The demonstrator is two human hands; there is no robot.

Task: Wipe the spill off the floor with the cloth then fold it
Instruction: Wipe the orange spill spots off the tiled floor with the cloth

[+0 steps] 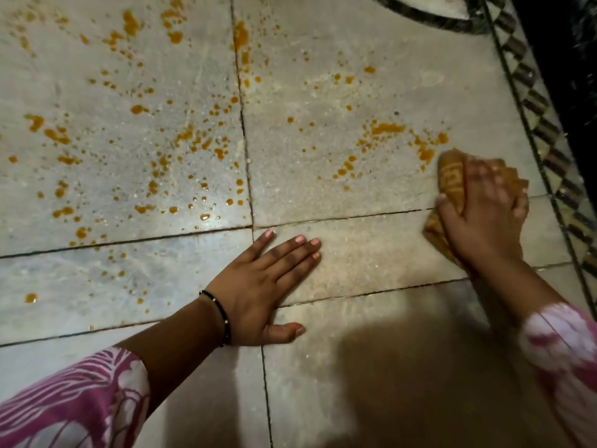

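The spill (135, 130) lies as orange drops and blotches scattered over the grey stone floor (323, 92), thickest on the left and far tiles and thinning toward the right, where a last cluster sits just beyond the cloth. Near the bottom left a pink-and-white patterned sleeve (74, 399) leads up to a bare forearm with a thin black bracelet (223, 318) at the wrist. The left hand (268, 286) is spread fully open, palm flat on the floor, fingers together and pointing up and right, thumb out to the side; it holds nothing and rests on a tile free of drops. Well apart from it, to the right, the right hand (487, 211) presses down on the cloth (449, 179), a bunched tan-orange rag with a pale pattern, its fingers curled over the top and gripping it against the floor; the hand is blurred. The cloth shows past the fingertips and beneath the wrist. At the far right edge runs a checked border strip (542, 137) beside a dark band.
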